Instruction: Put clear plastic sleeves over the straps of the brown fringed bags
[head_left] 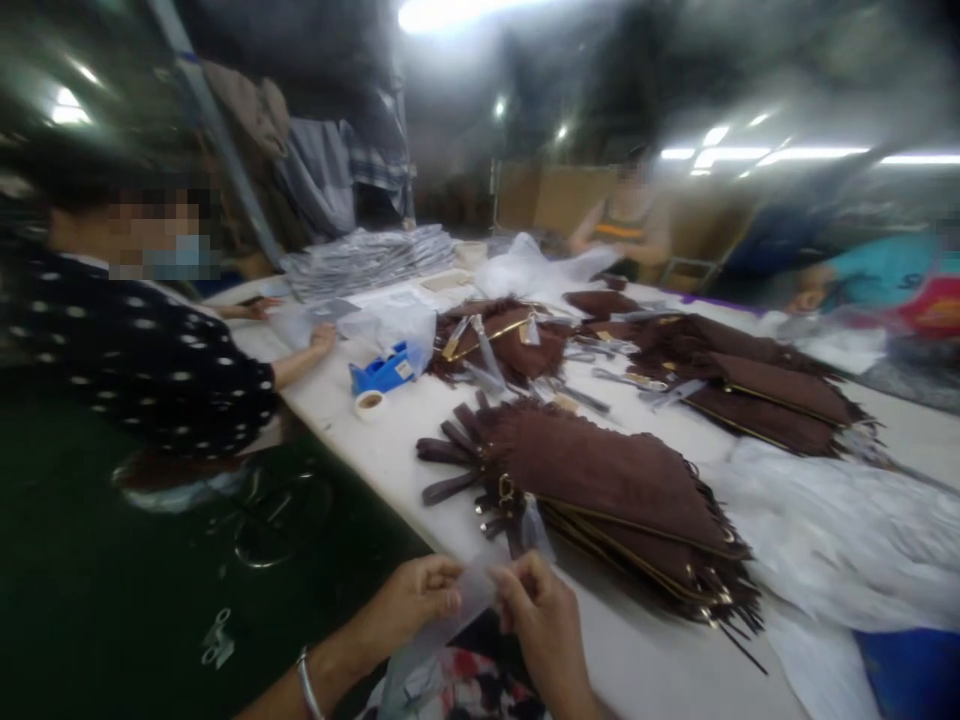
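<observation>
Here's the piece of clear plastic, up between the two hands, just off the near table edge and above the lap. The left hand has it pinched between thumb and fingers; the right hand has its fingertips closed on the other side. Looks like the handling step, the plastic being opened or straightened, though the blur hides which. From here the next move calls for a light, two-sided pinch, as thin film like this could crease or slip.

Just beyond, the stack of brown fringed bags lies on the white table, straps towards the left. Farther along, a blue tape dispenser stands beside a roll of tape, and a co-worker in a dotted shirt reaches over the tabletop.
</observation>
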